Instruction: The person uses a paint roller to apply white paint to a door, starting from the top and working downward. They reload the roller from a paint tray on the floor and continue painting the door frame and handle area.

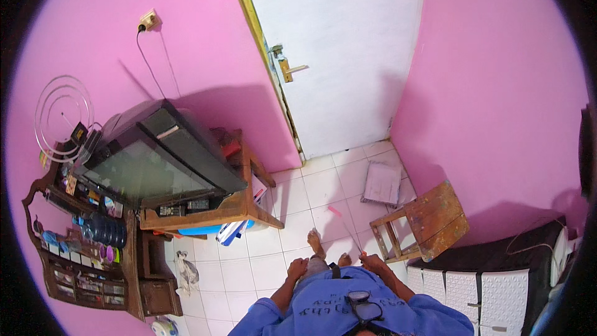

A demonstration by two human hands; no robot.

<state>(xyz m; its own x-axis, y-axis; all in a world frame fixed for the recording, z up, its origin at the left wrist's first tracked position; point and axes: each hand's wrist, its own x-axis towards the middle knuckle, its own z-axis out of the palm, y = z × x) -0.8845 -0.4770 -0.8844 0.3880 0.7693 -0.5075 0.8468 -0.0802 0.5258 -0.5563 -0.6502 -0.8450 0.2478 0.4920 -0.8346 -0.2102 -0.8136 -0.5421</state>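
Observation:
My right hand (pixel 372 262) is closed on the handle end of a thin rod (pixel 350 234), which reaches out over the floor tiles. A small pink strip (pixel 334 211) shows at the rod's far end. My left hand (pixel 297 268) hangs beside my left thigh with its fingers curled; whether it holds anything cannot be told. Eyeglasses (pixel 366 307) hang at the front of my blue shirt (pixel 322 310). My bare feet show on the tiles between my hands.
A wooden stool (pixel 436 221) stands at the right, near a flat pale box (pixel 382 183) by the wall. A television (pixel 149 158) sits on a wooden table (pixel 196 218) at the left. Ahead is a white door (pixel 345 56). A grey-white cloth (pixel 187 273) lies on the floor.

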